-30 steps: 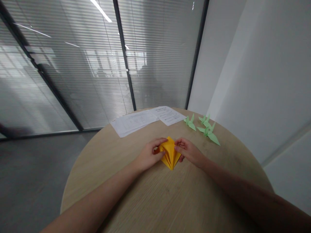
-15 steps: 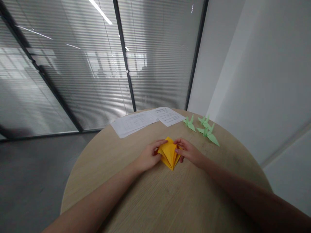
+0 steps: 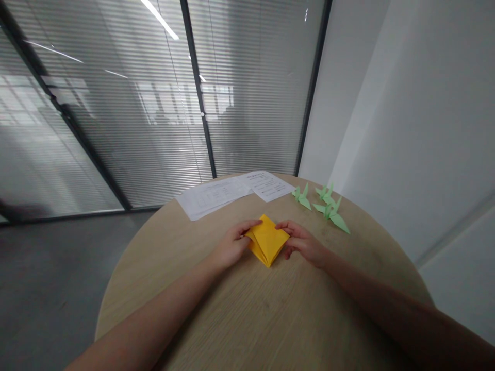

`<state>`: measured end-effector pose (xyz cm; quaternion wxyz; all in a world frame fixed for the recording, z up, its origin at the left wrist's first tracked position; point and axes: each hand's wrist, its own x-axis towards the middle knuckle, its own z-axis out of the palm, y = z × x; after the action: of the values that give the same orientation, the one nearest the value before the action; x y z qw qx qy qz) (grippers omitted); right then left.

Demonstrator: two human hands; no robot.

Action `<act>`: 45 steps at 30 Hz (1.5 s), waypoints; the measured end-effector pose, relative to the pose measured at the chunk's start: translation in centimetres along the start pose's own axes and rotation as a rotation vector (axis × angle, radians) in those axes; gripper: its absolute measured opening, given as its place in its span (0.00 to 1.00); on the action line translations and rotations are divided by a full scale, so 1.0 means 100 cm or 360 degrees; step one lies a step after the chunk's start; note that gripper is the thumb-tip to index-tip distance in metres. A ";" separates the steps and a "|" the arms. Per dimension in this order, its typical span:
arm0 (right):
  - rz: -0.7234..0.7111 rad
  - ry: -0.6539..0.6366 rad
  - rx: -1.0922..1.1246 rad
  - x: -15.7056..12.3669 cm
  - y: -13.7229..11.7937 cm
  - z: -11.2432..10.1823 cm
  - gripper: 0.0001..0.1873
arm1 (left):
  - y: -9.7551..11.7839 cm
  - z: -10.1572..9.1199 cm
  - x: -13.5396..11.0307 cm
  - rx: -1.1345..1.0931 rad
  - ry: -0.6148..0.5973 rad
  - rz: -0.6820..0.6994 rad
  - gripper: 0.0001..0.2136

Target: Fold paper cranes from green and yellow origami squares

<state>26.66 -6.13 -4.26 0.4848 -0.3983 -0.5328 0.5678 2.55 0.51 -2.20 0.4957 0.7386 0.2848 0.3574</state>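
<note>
A folded sheet of yellow origami paper [image 3: 267, 239], roughly diamond-shaped with layered folds along its lower left side, is held just above or on the round wooden table [image 3: 247, 319]. My left hand [image 3: 235, 245] pinches its left corner, thumb below and fingers along the upper left edge. At the right corner my right hand [image 3: 303, 242] is closed on the paper, its fingertips at the upper right edge and its other fingers curled beneath. The underside of the paper is hidden.
Three light green paper cranes [image 3: 330, 211] sit at the table's back right. Printed white sheets [image 3: 216, 195] lie overlapping along the far edge. Beyond stand a glass partition with blinds [image 3: 255, 103] and a white wall [image 3: 433, 129] on the right.
The yellow paper has gone from a ridged, partly spread shape to a flatter diamond and shifted slightly left. My left hand moved a little left with it; my right hand stayed nearly in place.
</note>
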 end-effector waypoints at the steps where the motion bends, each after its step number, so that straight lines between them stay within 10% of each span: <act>1: 0.0000 -0.0002 0.0015 0.000 0.000 0.000 0.23 | -0.001 0.000 0.000 -0.0006 0.0001 0.0004 0.29; 25: -0.0009 0.0088 0.0087 0.001 0.000 -0.001 0.23 | 0.010 0.003 -0.002 0.0236 0.0071 0.0060 0.28; 36: -0.0174 0.0168 -0.0434 0.004 0.000 0.004 0.15 | 0.022 0.012 -0.010 0.0410 -0.0018 0.0279 0.15; 45: -0.0077 0.0327 -0.0318 0.005 0.004 0.006 0.17 | 0.024 0.018 -0.011 -0.0050 -0.0184 -0.0036 0.21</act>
<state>25.90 -5.77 -4.51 0.5081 -0.4878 -0.5438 0.4563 3.52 -2.16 -0.74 0.5269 0.7468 0.2585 0.3130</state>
